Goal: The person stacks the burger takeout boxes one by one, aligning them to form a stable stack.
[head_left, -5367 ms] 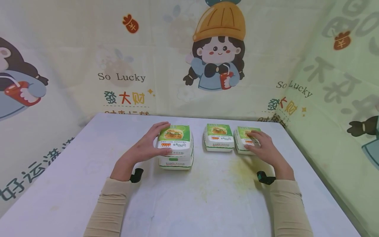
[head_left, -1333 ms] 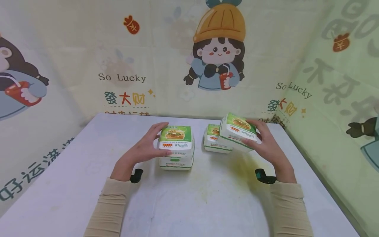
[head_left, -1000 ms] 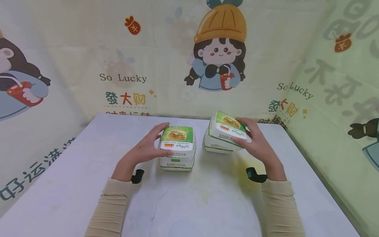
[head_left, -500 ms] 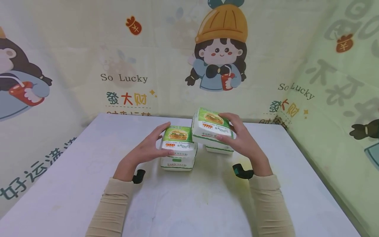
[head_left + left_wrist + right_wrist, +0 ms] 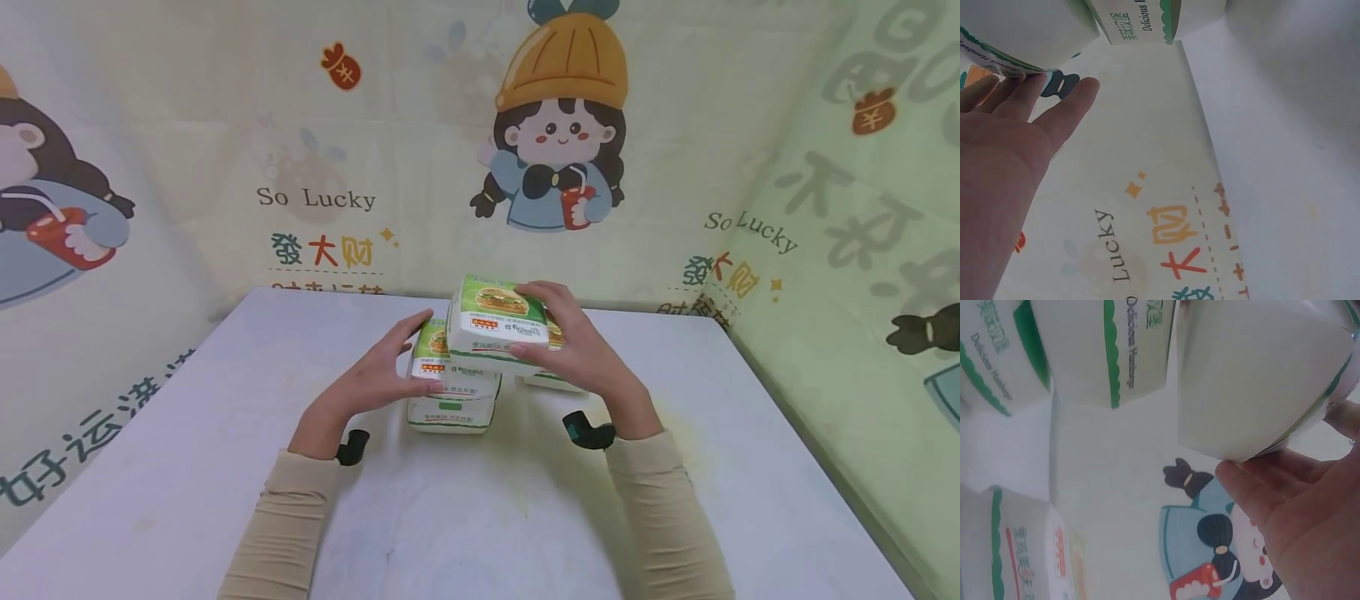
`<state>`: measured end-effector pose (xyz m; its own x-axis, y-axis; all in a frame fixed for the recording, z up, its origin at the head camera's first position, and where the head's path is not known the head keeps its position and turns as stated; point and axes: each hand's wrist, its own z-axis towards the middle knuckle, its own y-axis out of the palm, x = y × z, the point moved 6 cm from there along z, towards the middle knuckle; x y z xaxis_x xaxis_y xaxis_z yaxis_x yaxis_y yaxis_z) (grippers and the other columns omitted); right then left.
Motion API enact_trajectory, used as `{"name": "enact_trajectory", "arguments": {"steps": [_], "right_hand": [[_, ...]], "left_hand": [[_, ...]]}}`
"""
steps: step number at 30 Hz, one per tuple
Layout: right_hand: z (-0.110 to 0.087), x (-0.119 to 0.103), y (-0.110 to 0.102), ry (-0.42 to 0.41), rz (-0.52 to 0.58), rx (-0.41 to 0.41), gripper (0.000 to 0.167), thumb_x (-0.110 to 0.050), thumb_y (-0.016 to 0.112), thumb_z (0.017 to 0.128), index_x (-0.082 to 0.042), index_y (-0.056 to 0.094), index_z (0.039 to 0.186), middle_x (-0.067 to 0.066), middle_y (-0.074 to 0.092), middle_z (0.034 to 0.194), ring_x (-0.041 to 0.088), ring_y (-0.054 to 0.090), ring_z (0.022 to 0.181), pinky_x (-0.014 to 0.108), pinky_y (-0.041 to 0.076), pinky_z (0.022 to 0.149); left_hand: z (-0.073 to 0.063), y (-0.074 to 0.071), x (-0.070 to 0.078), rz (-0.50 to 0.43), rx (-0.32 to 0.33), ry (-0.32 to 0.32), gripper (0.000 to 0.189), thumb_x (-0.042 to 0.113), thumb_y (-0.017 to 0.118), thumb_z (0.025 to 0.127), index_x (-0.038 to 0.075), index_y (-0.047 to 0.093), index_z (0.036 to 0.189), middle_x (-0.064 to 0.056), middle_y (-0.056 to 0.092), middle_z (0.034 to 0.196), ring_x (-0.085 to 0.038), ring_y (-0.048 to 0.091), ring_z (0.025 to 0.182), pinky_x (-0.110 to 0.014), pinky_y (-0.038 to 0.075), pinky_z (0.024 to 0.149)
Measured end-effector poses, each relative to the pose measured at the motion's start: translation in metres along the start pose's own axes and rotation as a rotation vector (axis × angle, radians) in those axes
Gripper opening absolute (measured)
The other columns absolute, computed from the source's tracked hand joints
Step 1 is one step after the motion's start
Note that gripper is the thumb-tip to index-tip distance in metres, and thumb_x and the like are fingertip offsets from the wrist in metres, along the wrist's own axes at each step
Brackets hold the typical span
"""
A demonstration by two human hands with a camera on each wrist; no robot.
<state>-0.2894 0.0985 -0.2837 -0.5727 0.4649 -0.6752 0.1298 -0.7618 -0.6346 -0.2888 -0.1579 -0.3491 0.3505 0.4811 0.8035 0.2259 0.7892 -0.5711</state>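
My right hand (image 5: 588, 354) grips a white and green burger box (image 5: 498, 321) with a burger picture on its lid, its thumb along the front and fingers at the back. The raised box, its plain underside (image 5: 1254, 381) seen in the right wrist view, overlaps a two-box stack at centre left. My left hand (image 5: 363, 379) spans the top box (image 5: 430, 357) of that stack, thumb in front and fingers behind. Beneath sits a matching lower box (image 5: 450, 415). In the left wrist view, the left fingers (image 5: 1025, 97) reach along the top box's edge.
A fourth burger box (image 5: 553, 382) stands on the white table (image 5: 465, 517) just right of the stack, partly hidden by my right hand. A printed cloth backdrop (image 5: 420, 150) rises behind the table and along both sides.
My right hand has lifted the far-right burger box and carried it leftward, past the fourth box, to over the stack. The left hand has kept its place at the stack.
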Motion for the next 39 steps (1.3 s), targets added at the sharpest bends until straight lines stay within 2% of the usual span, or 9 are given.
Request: {"name": "enact_trajectory", "arguments": {"steps": [5,15,20,25,32,39], "right_hand": [[0.005,-0.008,0.01,-0.01,-0.011,-0.022,0.075,-0.039,0.077,0.083,-0.028,0.041,0.147,-0.003,0.029,0.155,0.024,0.045,0.129,0.041,0.05,0.096],[0.012,-0.022,0.026,-0.02,-0.104,-0.044,0.078,-0.046,0.077,0.082,-0.029,0.039,0.149,0.0,0.028,0.156,0.024,0.043,0.131,0.049,0.049,0.102],[0.015,-0.024,0.034,0.005,-0.123,-0.063,0.079,-0.049,0.075,0.082,-0.031,0.036,0.149,0.001,0.023,0.158,0.027,0.043,0.131,0.05,0.048,0.102],[0.017,-0.024,0.04,0.024,-0.127,-0.081,0.08,-0.053,0.072,0.084,-0.033,0.033,0.15,0.003,0.019,0.159,0.028,0.041,0.132,0.049,0.049,0.101],[0.014,-0.019,0.04,0.028,-0.124,-0.083,0.085,-0.051,0.074,0.083,-0.037,0.027,0.152,-0.001,0.009,0.163,0.03,0.035,0.137,0.052,0.047,0.103],[0.013,-0.02,0.038,-0.006,-0.116,-0.072,0.087,-0.05,0.075,0.082,-0.037,0.025,0.153,-0.004,0.006,0.165,0.029,0.029,0.143,0.054,0.045,0.106]], "left_hand": [[0.002,0.0,0.0,-0.018,0.003,0.033,0.11,0.039,0.087,0.074,0.027,0.018,0.158,0.004,0.024,0.163,-0.024,0.024,0.15,-0.056,0.026,0.119],[0.003,0.0,-0.001,-0.077,0.01,0.026,0.108,0.04,0.09,0.07,0.039,0.022,0.154,0.009,0.036,0.154,-0.028,0.028,0.148,-0.063,0.025,0.117],[0.004,0.0,-0.002,-0.116,-0.003,0.034,0.11,0.038,0.091,0.069,0.044,0.02,0.152,0.011,0.043,0.148,-0.028,0.034,0.145,-0.062,0.036,0.111],[0.004,0.001,-0.001,-0.145,-0.01,0.051,0.113,0.034,0.091,0.069,0.047,0.015,0.152,0.011,0.048,0.143,-0.024,0.044,0.135,-0.055,0.045,0.105],[0.004,0.001,-0.003,-0.165,-0.013,0.034,0.114,0.035,0.091,0.069,0.049,0.014,0.152,0.012,0.043,0.147,-0.028,0.038,0.141,-0.06,0.041,0.107],[0.005,0.0,0.0,-0.178,-0.021,0.079,0.112,0.03,0.091,0.07,0.046,0.016,0.152,0.009,0.05,0.141,-0.026,0.046,0.133,-0.057,0.045,0.105]]}}
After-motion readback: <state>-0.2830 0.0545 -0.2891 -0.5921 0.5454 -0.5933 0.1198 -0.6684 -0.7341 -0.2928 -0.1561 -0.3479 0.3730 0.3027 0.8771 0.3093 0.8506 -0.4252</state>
